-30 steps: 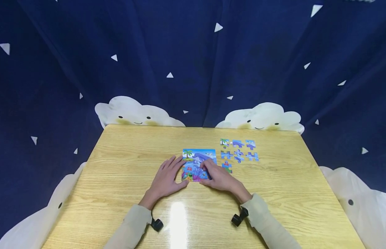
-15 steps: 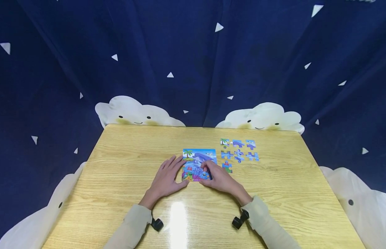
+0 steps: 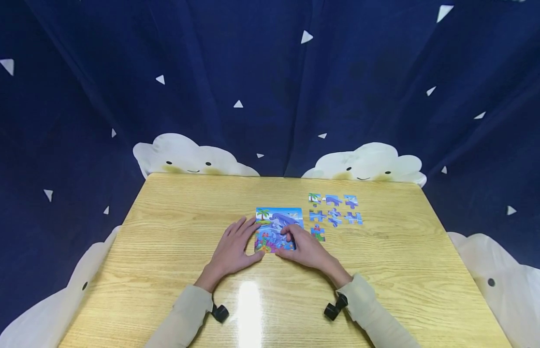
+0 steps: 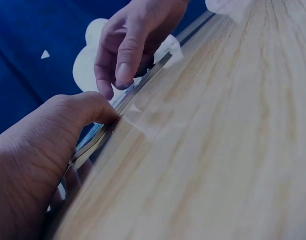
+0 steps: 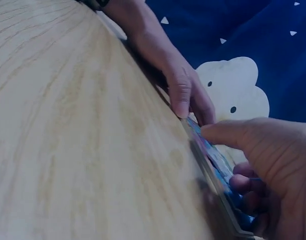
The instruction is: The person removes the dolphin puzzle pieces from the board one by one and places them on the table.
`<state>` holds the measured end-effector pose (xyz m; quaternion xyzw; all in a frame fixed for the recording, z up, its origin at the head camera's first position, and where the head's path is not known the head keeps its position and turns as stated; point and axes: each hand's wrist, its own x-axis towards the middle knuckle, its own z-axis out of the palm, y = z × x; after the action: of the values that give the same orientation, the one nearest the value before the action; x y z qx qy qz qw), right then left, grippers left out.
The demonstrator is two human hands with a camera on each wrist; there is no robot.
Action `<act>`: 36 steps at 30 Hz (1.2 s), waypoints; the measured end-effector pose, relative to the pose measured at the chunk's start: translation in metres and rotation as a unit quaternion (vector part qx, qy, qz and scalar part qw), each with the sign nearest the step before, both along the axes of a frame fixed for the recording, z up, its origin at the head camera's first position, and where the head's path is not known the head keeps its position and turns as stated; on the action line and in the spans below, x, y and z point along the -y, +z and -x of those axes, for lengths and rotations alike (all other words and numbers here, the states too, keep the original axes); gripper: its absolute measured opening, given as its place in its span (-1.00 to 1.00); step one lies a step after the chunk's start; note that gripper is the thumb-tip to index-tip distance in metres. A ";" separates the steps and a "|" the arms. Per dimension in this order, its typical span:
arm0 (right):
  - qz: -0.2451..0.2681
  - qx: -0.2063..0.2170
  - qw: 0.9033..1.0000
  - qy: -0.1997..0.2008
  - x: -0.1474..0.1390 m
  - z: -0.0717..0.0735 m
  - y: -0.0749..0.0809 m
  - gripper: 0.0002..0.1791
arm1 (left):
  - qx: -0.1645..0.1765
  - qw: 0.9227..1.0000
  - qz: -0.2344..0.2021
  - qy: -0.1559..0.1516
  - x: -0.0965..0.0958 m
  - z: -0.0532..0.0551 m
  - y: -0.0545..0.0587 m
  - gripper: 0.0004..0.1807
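In the head view, a dolphin jigsaw puzzle with a palm tree and sea floor lies flat on the wooden table. My left hand rests at its left side, fingers spread and fairly straight on that edge, thumb at the lower edge. My right hand is over the lower right part, covering that corner. Its fingers are loosely curled and its thumb reaches to the lower edge. The right wrist view shows the right thumb apart from the curled fingers, with the puzzle beneath and no piece visible between them.
Several loose jigsaw pieces lie in rows right of the puzzle; the nearest one is close to my right hand. The wooden table meets a dark blue curtain with white clouds at its back edge.
My right thumb has slid slightly left along the puzzle's lower edge, and the right fingers have shifted a little. The left hand and the loose pieces stay in place.
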<state>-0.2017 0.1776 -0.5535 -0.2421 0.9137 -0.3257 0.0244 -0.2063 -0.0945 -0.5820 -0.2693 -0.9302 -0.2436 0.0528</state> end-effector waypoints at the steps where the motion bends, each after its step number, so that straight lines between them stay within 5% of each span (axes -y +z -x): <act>1: -0.012 -0.010 1.000 -0.002 0.001 0.000 0.000 -0.40 | 0.002 1.000 0.002 0.000 0.000 0.000 0.000 -0.07; 9: -0.044 -0.034 0.998 -0.003 0.006 -0.002 0.000 -0.58 | 0.001 1.000 0.010 0.001 0.000 0.002 -0.001 -0.05; 17: -0.058 -0.044 0.997 0.000 0.005 -0.003 -0.002 -0.48 | 0.005 1.000 0.019 0.002 0.001 0.002 -0.002 -0.04; 36: -0.039 -0.009 0.999 0.012 0.001 -0.001 0.001 -0.56 | 0.005 1.000 0.015 0.006 0.000 0.001 -0.002 -0.05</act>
<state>-0.2007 0.1765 -0.5528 -0.2548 0.9228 -0.2876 0.0297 -0.2074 -0.0945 -0.5836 -0.2637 -0.9356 -0.2304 0.0456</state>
